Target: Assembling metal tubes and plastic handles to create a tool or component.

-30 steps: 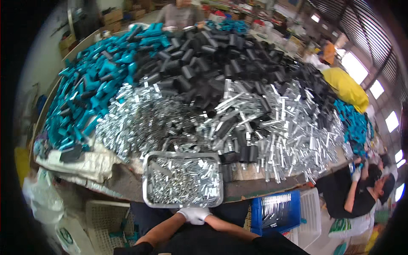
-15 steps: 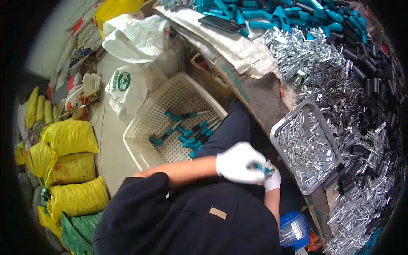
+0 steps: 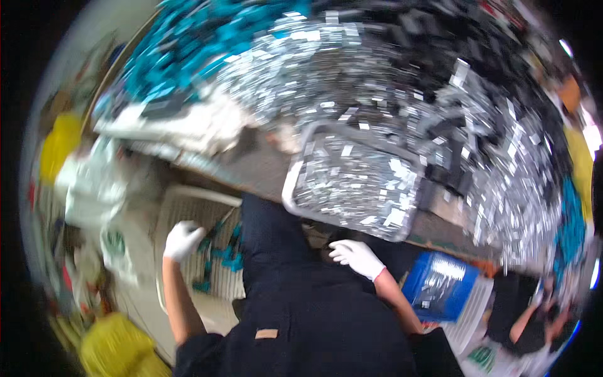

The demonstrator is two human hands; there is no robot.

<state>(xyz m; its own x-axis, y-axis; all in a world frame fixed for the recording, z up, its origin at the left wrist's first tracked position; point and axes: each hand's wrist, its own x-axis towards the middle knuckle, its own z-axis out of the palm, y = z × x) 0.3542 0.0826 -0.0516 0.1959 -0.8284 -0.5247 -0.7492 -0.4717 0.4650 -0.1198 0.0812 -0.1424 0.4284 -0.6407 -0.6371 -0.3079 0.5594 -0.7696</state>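
Observation:
My left hand (image 3: pixel 184 240), in a white glove, hovers above the left side of a cream plastic crate (image 3: pixel 164 217). Its fingers look loosely apart and nothing shows in them, though motion blurs them. Inside the crate lie several teal-and-black handled tools (image 3: pixel 231 256) with metal shafts. My right hand (image 3: pixel 357 257), also gloved in white, is open, its fingers stretched leftward below the workbench edge. Nearest to it on the bench is a metal tray (image 3: pixel 292 188) full of small shiny metal pieces.
Heaps of teal handles (image 3: pixel 182 50), silver metal parts (image 3: pixel 282 69) and black parts (image 3: pixel 433 38) cover the bench (image 3: pixel 257 163). A blue bin (image 3: pixel 411 286) stands at lower right, near another person's arm (image 3: pixel 521 327). Yellow sacks (image 3: pixel 119 345) lie at lower left.
My view has swung rightward and is blurred. The hands, together around a teal-handled piece before, are now apart: the left over the crate, the right by the bench. That piece no longer shows in either hand.

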